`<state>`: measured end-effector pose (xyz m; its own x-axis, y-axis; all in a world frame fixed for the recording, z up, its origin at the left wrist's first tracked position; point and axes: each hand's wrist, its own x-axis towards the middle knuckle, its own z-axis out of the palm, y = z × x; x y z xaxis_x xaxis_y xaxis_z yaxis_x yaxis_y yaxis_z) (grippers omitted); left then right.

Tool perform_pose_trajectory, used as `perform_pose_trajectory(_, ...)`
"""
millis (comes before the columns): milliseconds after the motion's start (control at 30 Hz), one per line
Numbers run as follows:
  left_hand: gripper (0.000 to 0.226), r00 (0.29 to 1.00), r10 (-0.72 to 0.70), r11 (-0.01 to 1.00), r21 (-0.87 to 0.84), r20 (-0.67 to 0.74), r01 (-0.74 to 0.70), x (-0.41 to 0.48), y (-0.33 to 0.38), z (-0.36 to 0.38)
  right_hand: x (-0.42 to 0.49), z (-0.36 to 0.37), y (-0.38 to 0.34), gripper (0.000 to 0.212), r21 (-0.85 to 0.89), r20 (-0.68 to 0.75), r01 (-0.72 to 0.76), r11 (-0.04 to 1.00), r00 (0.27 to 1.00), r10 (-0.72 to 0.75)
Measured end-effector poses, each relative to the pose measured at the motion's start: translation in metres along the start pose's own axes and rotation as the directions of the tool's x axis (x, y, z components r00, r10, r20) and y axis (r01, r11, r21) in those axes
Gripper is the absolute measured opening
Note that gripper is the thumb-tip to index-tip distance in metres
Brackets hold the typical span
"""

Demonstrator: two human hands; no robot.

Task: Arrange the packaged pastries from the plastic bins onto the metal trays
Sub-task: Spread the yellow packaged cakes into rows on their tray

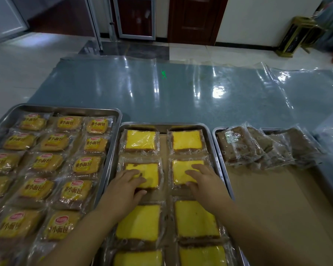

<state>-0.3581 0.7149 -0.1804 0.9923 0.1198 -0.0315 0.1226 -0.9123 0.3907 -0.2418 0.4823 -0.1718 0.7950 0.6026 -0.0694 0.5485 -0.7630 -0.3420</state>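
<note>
The left hand (126,186) and right hand (206,181) lie spread flat, each on a clear-wrapped yellow cake slice (151,170) in the middle metal tray (161,125). The left metal tray (65,108) holds orange bun packets (52,142) reading 小面包. Glossy clear film (181,93) covers the grey worktop (96,83).

The bottom edge cuts off the nearest cakes (138,258).

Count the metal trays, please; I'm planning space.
3: left tray with labelled buns; middle tray with yellow cakes; right tray with brown packs. Others may be off-frame.

Head view: looks forward-down, close over metal trays (210,139)
</note>
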Motion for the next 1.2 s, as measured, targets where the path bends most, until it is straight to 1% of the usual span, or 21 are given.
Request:
perform_pose_trajectory(100, 0.034, 0.998, 0.02, 0.999, -0.045, -0.053, -0.022, -0.018, 0.008, -0.007, -0.028, -0.002, -0.007, 0.032, 0.054, -0.062, 0.068, 0.996, 0.996, -0.064)
perform_pose_trajectory(200, 0.03, 0.991, 0.081, 0.994, -0.071, -0.105, -0.089, -0.041, 0.013, -0.007, -0.056, 0.001, -0.013, 0.032, 0.072, -0.052, 0.143, 0.987, 0.989, -0.139)
perform_pose_trajectory(267, 0.034, 0.993, 0.106, 0.991, -0.08, -0.052, -0.11, -0.055, 0.015, -0.003, -0.071, 0.006, -0.015, 0.038, 0.029, 0.016, 0.124, 0.992, 0.992, -0.125)
perform_pose_trajectory(333, 0.042, 0.994, 0.098, 0.994, -0.063, 0.051, -0.095, -0.068, 0.016, 0.003, -0.082, 0.012, -0.013, 0.042, -0.04, 0.095, 0.083, 0.996, 0.992, -0.079)
perform_pose_trajectory(400, 0.049, 0.989, 0.072, 0.997, 0.019, 0.133, -0.075, -0.077, 0.017, 0.01, -0.089, 0.016, -0.013, 0.044, -0.104, 0.154, 0.074, 0.992, 0.986, -0.057)
perform_pose_trajectory(467, 0.051, 0.988, 0.042, 0.993, 0.099, 0.151, -0.057, -0.081, 0.019, 0.015, -0.092, 0.018, -0.013, 0.044, -0.126, 0.164, 0.065, 0.99, 0.985, -0.044)
perform_pose_trajectory(567, 0.05, 0.992, 0.003, 0.985, 0.169, 0.126, -0.024, -0.081, 0.022, 0.019, -0.091, 0.02, -0.014, 0.043, -0.127, 0.135, 0.034, 0.991, 0.991, -0.017)
perform_pose_trajectory(667, 0.048, 0.995, -0.041, 0.987, 0.16, 0.092, 0.026, -0.079, 0.027, 0.021, -0.087, 0.02, -0.015, 0.043, -0.118, 0.121, 0.016, 0.993, 0.993, -0.002)
perform_pose_trajectory(767, 0.048, 0.993, -0.066, 0.986, 0.16, 0.096, 0.05, -0.079, 0.03, 0.023, -0.089, 0.018, -0.017, 0.045, -0.108, 0.121, 0.004, 0.994, 0.993, 0.01)
perform_pose_trajectory(867, 0.047, 0.996, -0.068, 0.994, 0.095, 0.06, 0.062, -0.088, 0.033, 0.022, -0.098, 0.014, -0.02, 0.044, -0.064, 0.065, 0.001, 0.998, 0.998, 0.003)
perform_pose_trajectory(933, 0.044, 0.998, -0.053, 0.998, 0.045, 0.018, 0.052, -0.099, 0.035, 0.017, -0.11, 0.011, -0.021, 0.042, -0.035, 0.011, 0.02, 0.999, 1.0, -0.02)
perform_pose_trajectory(1000, 0.039, 0.999, -0.005, 1.0, -0.004, -0.041, 0.004, -0.112, 0.038, 0.013, -0.126, 0.008, -0.022, 0.038, -0.004, -0.041, 0.053, 0.999, 0.998, -0.053)
perform_pose_trajectory(1067, 0.037, 0.998, 0.037, 0.999, -0.019, -0.059, -0.038, -0.125, 0.042, 0.012, -0.142, 0.009, -0.022, 0.035, 0.013, -0.082, 0.08, 0.997, 0.994, -0.079)
perform_pose_trajectory(1133, 0.038, 0.995, 0.071, 0.997, -0.002, -0.068, -0.071, -0.138, 0.046, 0.014, -0.156, 0.011, -0.022, 0.035, 0.002, -0.087, 0.079, 0.997, 0.993, -0.078)
perform_pose_trajectory(1167, 0.04, 0.994, 0.086, 0.996, 0.017, -0.071, -0.085, -0.144, 0.048, 0.016, -0.162, 0.013, -0.023, 0.038, -0.008, -0.074, 0.072, 0.997, 0.995, -0.072)
perform_pose_trajectory(1200, 0.042, 0.995, 0.085, 0.996, 0.037, -0.045, -0.083, -0.149, 0.051, 0.018, -0.167, 0.015, -0.023, 0.042, -0.02, -0.043, 0.061, 0.998, 0.997, -0.062)
